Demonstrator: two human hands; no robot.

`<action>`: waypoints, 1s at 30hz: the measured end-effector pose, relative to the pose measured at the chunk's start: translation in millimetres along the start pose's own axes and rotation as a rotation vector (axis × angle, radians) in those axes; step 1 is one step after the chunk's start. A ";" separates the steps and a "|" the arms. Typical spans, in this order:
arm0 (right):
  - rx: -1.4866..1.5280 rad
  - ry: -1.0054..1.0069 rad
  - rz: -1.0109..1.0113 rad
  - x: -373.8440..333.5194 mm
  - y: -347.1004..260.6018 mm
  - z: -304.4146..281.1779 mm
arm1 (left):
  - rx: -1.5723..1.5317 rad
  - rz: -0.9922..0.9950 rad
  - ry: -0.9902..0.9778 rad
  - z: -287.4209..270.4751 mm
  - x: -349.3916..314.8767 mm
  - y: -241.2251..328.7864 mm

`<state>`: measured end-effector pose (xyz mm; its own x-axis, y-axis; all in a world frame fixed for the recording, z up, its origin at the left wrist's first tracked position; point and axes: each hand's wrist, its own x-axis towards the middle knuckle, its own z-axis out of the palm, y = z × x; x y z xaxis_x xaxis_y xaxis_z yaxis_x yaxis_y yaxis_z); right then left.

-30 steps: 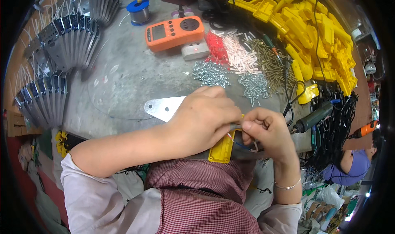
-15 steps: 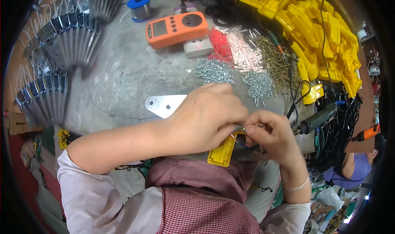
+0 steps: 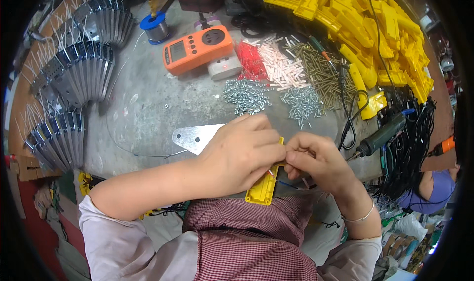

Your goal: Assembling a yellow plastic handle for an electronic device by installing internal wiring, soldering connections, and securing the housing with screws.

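Note:
At the table's near edge, my left hand [image 3: 242,155] is bent over a narrow yellow plastic housing [image 3: 260,191], hiding its middle. The fingers are closed round it, beside the other hand's fingertips. Opposite, my right hand [image 3: 321,163] is closed in a pinch, but what lies between its fingertips is too small to make out. Thin wires [image 3: 291,185], one of them dark, run from the housing under the right hand. A flat silver metal plate [image 3: 190,136] with two holes sticks out from beneath my left hand.
Piles of small metal screws [image 3: 302,103], nuts [image 3: 245,97], brass-coloured pins [image 3: 326,73] and pale sleeves [image 3: 281,61] lie ahead. Behind stand an orange meter [image 3: 197,49] and a solder spool [image 3: 155,28]. Yellow housings [image 3: 380,34] and a dark green screwdriver [image 3: 382,138] lie right; metal blades [image 3: 84,71] left.
Both hands stay together at the yellow housing, with small finger shifts. The table's things appear slightly lower and further left, as the view has moved.

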<state>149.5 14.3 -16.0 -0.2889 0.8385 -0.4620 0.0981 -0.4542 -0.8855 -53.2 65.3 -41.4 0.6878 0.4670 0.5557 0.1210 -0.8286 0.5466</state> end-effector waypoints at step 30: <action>-0.349 -0.825 -0.813 -26.6 -79.8 104.9 | 0.348 -0.677 -0.454 -104.6 -93.6 12.9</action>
<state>49.4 -3.4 72.0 -0.8940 0.3390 0.2930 -0.1794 0.3284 -0.9273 -190.8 43.1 -20.8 0.5986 0.7848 -0.1604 0.7648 -0.5004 0.4058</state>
